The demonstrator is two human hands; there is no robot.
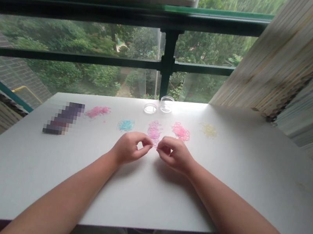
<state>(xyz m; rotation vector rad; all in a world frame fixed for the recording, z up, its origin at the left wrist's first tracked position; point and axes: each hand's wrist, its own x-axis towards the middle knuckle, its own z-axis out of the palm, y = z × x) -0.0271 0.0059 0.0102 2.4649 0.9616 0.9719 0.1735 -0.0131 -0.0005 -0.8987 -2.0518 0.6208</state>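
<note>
My left hand [132, 147] and my right hand [176, 154] meet over the middle of the white table [138, 193], each with thumb and forefinger pinched together. A tiny pinkish rubber band [154, 146] shows between the two sets of fingertips; its outline is faint. Just beyond them lies a pile of purple rubber bands [154, 129]. Left of it is a turquoise pile [126, 125], and further left a pink pile [98, 112]. To the right are another pink pile [180, 131] and a pale yellow pile [209, 130].
A clear round container [166, 105] and a shallow clear round lid or dish [150, 109] stand at the table's back edge. A dark blurred-out object [64, 118] lies at the left. Behind are a window with green rails [168, 61] and a curtain [252, 57].
</note>
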